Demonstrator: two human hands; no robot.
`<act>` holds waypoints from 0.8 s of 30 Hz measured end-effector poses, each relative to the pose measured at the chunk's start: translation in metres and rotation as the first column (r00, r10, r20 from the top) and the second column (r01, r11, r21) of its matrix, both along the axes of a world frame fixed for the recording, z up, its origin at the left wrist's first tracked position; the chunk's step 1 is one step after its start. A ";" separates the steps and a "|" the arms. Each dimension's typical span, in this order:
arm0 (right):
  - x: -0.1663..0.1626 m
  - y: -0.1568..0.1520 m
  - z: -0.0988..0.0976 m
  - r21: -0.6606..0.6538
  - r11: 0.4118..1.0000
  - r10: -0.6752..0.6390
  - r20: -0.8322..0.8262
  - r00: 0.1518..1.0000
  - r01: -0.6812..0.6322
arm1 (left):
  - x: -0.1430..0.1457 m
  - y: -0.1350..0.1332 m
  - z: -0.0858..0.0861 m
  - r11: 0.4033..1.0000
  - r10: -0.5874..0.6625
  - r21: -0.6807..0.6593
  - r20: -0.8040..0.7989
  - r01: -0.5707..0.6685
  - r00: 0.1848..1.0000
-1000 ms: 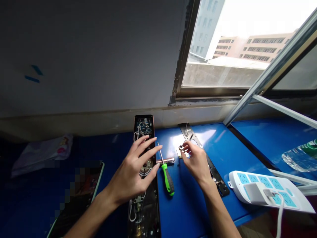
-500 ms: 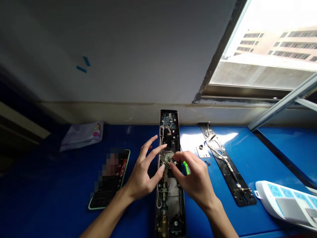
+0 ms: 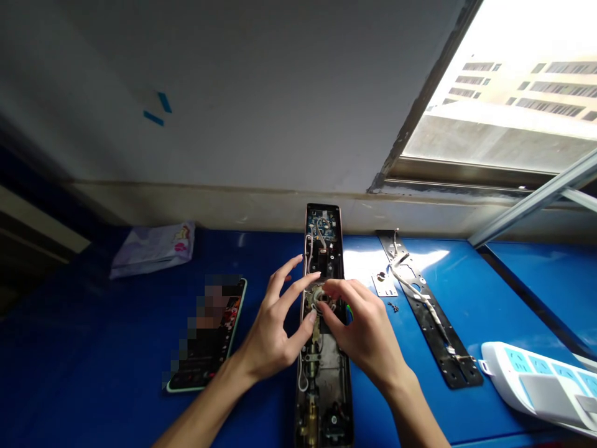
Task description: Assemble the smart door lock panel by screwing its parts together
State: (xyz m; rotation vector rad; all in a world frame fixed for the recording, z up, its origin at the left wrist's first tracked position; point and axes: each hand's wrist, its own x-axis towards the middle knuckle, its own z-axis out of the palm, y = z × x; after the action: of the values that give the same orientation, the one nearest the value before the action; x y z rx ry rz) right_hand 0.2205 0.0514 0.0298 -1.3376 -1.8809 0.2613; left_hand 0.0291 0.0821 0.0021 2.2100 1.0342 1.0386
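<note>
A long, narrow door lock housing [image 3: 334, 339] lies open on the blue table, its inner parts showing. Around its middle sits a round metal part [image 3: 319, 296]. My right hand [image 3: 368, 323] comes from the right, thumb and index finger pinched at the middle of this part; the fingers cover some of it. On the other side, my left hand [image 3: 275, 317] is open with its fingers spread. Its thumb tip rests at the round part's near left edge, and its fingertips lie over the housing's left rim. A blue circuit board [image 3: 323, 225] sits in the far end.
At left are a phone [image 3: 209, 336] and a pale purple packet [image 3: 153, 247]. To the right lie a small metal plate [image 3: 385, 286], several tiny screws [image 3: 393, 307], a black backplate [image 3: 433, 330] with a cable, and a white power strip [image 3: 536, 386]. A wall and window stand behind.
The view has shifted slightly. My right fingers have turned a little at the round part, and its rim looks different under them. My left hand keeps its spread pose.
</note>
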 end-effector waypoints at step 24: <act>0.042 -0.024 -0.029 -0.259 0.898 -0.380 -0.051 0.924 0.355 | 0.029 0.001 0.024 0.929 -0.005 0.366 -0.155 0.062 0.988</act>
State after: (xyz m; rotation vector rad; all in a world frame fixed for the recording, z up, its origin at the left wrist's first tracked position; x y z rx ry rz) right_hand 0.2620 0.0275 0.0006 -1.7835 -1.5082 0.3670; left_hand 0.0582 0.0833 0.0258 2.6359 0.9165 1.1413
